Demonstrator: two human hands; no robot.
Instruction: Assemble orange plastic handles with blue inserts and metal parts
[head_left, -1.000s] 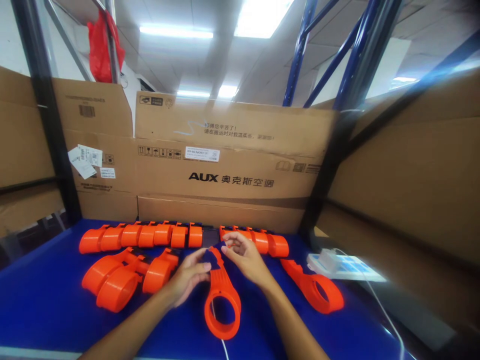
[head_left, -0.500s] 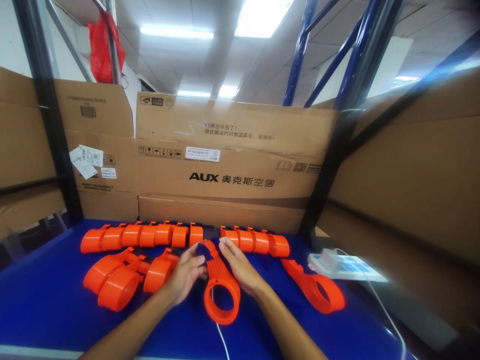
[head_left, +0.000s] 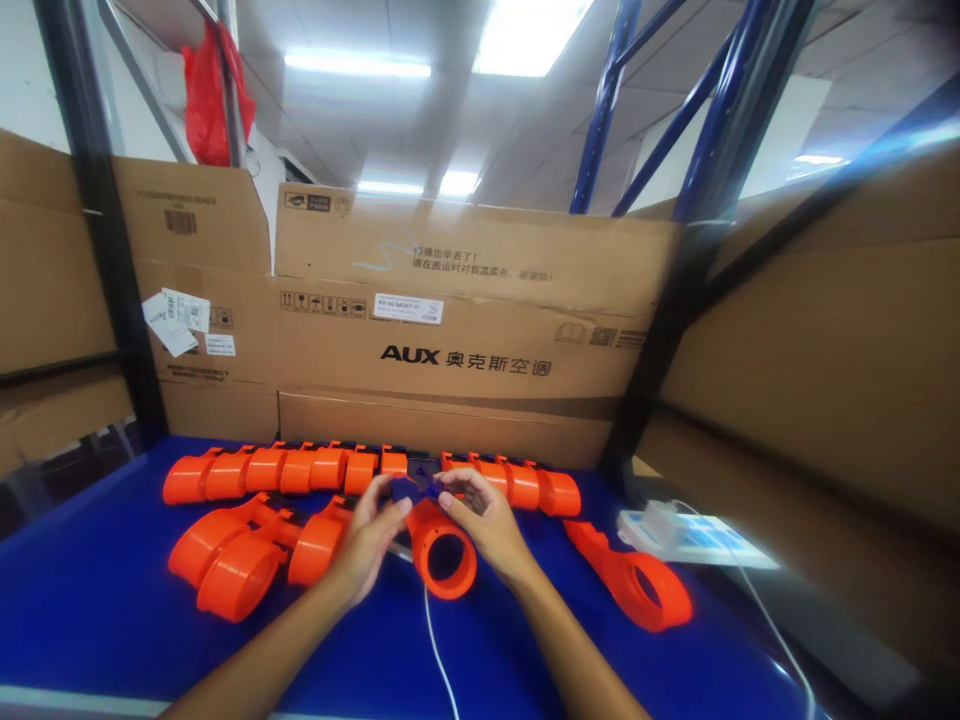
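Both hands (head_left: pixel 427 535) pinch orange ring part (head_left: pixel 444 552) between

The orange ring part's (head_left: pixel 442 552) handle end was hidden behind both hands; a white cable (head_left: pixel 439 655) ran off the bottom edge.

Orange plastic ring part (head_left: pixel 444 556): round open hoop at near end, narrower neck at far end. Tipped up, hoop facing camera, lower rim on blue table. Dark blue piece (head_left: pixel 409 489) at neck top. Gripped at neck from both sides, centre of table.
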